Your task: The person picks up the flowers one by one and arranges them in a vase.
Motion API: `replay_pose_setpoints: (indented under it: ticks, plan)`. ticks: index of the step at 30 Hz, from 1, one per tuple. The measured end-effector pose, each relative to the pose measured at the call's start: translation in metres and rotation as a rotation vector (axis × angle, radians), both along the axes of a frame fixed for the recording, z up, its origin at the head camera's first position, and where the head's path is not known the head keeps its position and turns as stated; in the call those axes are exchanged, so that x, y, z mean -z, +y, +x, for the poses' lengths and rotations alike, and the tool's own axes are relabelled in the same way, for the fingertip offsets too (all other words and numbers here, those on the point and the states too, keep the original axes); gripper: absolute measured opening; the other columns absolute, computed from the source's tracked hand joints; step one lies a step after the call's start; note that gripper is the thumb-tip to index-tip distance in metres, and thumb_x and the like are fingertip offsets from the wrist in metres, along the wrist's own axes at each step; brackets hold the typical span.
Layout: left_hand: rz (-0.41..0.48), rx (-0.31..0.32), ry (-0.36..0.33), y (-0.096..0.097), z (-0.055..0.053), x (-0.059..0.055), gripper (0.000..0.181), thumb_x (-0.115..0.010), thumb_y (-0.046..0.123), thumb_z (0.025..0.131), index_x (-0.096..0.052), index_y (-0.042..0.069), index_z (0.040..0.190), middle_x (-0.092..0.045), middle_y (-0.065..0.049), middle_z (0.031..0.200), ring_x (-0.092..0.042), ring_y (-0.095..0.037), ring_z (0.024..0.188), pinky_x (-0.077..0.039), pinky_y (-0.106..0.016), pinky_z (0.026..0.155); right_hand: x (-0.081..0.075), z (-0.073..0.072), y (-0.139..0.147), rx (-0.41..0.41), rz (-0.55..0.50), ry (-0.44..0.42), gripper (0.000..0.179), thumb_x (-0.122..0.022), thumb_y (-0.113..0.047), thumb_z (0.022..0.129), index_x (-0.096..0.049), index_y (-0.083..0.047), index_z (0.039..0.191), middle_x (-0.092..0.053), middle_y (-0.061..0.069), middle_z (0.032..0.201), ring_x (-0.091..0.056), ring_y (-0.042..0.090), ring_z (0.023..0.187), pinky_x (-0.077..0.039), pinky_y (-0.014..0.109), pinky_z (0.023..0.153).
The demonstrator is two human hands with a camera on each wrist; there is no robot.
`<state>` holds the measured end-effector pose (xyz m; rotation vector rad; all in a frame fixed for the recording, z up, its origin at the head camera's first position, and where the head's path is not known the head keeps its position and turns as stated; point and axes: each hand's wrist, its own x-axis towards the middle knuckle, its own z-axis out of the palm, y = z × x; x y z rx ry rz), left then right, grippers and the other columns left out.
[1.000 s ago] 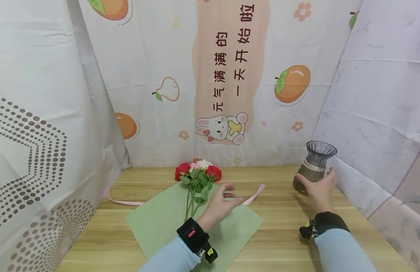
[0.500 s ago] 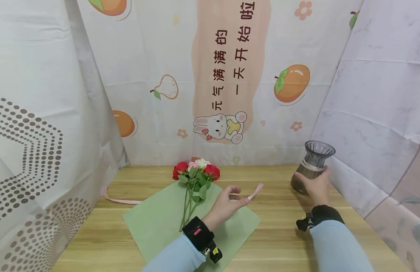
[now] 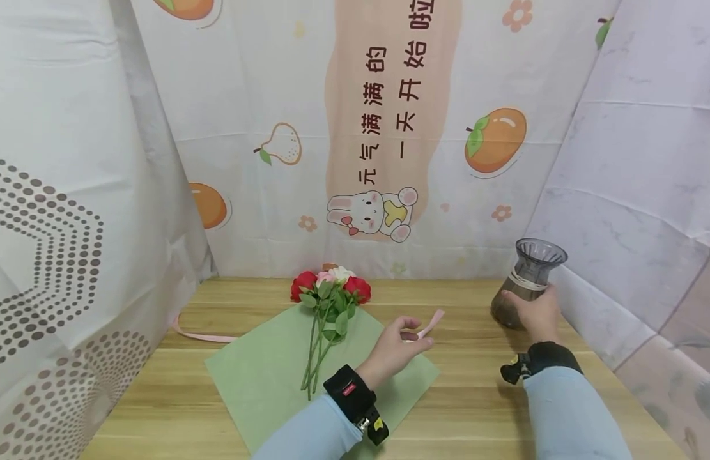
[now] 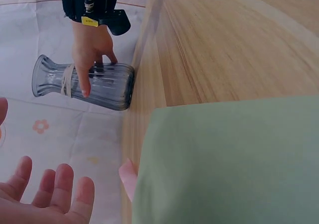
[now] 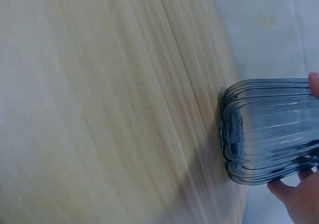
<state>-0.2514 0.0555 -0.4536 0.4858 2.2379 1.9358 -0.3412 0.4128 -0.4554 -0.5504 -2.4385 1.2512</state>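
Observation:
A smoked-glass vase (image 3: pixel 532 268) with a pale band round its neck stands upright at the table's back right. My right hand (image 3: pixel 540 317) grips its lower body, thumb on one side and fingers on the other; the right wrist view shows the ribbed vase base (image 5: pixel 269 129) at the tabletop. My left hand (image 3: pixel 393 350) is held over the right part of a green sheet of paper (image 3: pixel 262 377), fingers loosely bent and holding nothing. Beyond its fingertips, in the head view, a pink ribbon end (image 3: pixel 431 324) sticks out. Artificial roses (image 3: pixel 331 300) in red, pink and white lie on the sheet.
The wooden table (image 3: pixel 464 409) runs back to a printed curtain (image 3: pixel 245 223). White cloth hangs close on the left, and a marbled cloth (image 3: pixel 631 191) on the right, near the vase. More pink ribbon (image 3: pixel 205 337) emerges left of the sheet.
My left hand has moved to the right, away from the roses and towards the ribbon end. The right hand's fingers have closed round the vase, which stays in about the same place.

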Motion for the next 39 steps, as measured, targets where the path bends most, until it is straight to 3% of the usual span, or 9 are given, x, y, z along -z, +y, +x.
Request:
replay_pose_setpoints:
  ticks: [7,12,19,24,31,39]
  plan:
    - [0.005,-0.013,-0.018,0.003,0.000,0.003,0.052,-0.077,0.032,0.090,-0.059,0.007,0.131,-0.057,-0.015,0.135,-0.060,-0.027,0.117,-0.054,-0.030,0.085,0.000,-0.001,0.000,0.016,0.007,-0.002,0.109,-0.073,-0.049,0.089,-0.009,0.004,0.159,-0.026,0.033,0.160,-0.030,0.053,0.146,-0.027,0.062,0.119]
    - [0.012,-0.031,-0.032,0.003,0.000,0.004,0.047,-0.079,0.030,0.089,-0.060,0.011,0.128,-0.060,-0.008,0.130,-0.061,-0.019,0.111,-0.054,-0.031,0.085,0.003,0.000,0.000,0.034,0.015,-0.003,0.108,-0.074,-0.050,0.089,-0.011,0.003,0.160,-0.028,0.032,0.160,-0.032,0.052,0.145,-0.028,0.061,0.119]
    - [-0.002,-0.040,-0.044,0.002,-0.003,0.000,0.051,-0.079,0.037,0.088,-0.060,0.015,0.130,-0.059,0.000,0.132,-0.060,-0.022,0.117,-0.053,-0.034,0.088,0.003,0.002,0.000,0.049,0.018,0.020,0.108,-0.074,-0.055,0.087,-0.017,0.001,0.159,-0.035,0.029,0.158,-0.037,0.050,0.143,-0.031,0.062,0.117]
    - [-0.020,-0.052,-0.033,-0.003,-0.008,-0.005,0.054,-0.079,0.039,0.088,-0.059,0.016,0.132,-0.059,-0.001,0.133,-0.058,-0.022,0.118,-0.053,-0.036,0.090,-0.011,0.003,-0.008,0.009,0.027,0.073,0.108,-0.074,-0.056,0.086,-0.020,0.001,0.159,-0.036,0.028,0.158,-0.038,0.049,0.143,-0.031,0.062,0.116]
    - [-0.071,-0.059,0.060,-0.012,-0.014,-0.017,0.056,-0.076,0.038,0.090,-0.057,0.011,0.135,-0.059,-0.006,0.134,-0.057,-0.030,0.124,-0.053,-0.041,0.094,-0.033,0.005,-0.026,-0.086,0.021,0.150,0.110,-0.078,-0.054,0.085,-0.017,-0.003,0.161,-0.037,0.026,0.159,-0.041,0.047,0.143,-0.035,0.060,0.115]
    - [-0.123,-0.051,0.135,-0.025,-0.010,-0.032,0.055,-0.075,0.040,0.091,-0.056,0.014,0.136,-0.060,-0.005,0.136,-0.057,-0.027,0.124,-0.052,-0.042,0.095,-0.057,0.013,-0.051,-0.189,-0.010,0.205,0.107,-0.082,-0.050,0.082,-0.024,-0.005,0.159,-0.042,0.022,0.157,-0.046,0.041,0.140,-0.039,0.057,0.113]
